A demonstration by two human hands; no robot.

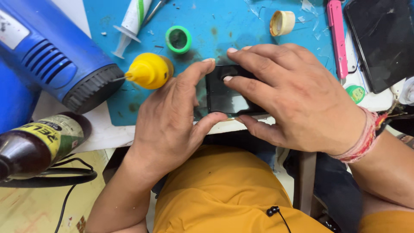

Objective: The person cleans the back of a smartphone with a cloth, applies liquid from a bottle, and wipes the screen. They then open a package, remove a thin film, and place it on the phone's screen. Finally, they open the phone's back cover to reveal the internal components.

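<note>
Both hands (172, 116) (293, 99) on black phone (224, 92)

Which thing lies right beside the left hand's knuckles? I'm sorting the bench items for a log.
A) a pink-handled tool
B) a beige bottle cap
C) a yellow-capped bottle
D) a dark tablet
C: the yellow-capped bottle sits just above the left hand on the blue mat, while the pink-handled tool, dark tablet and beige cap lie over on the right hand's side.
</note>
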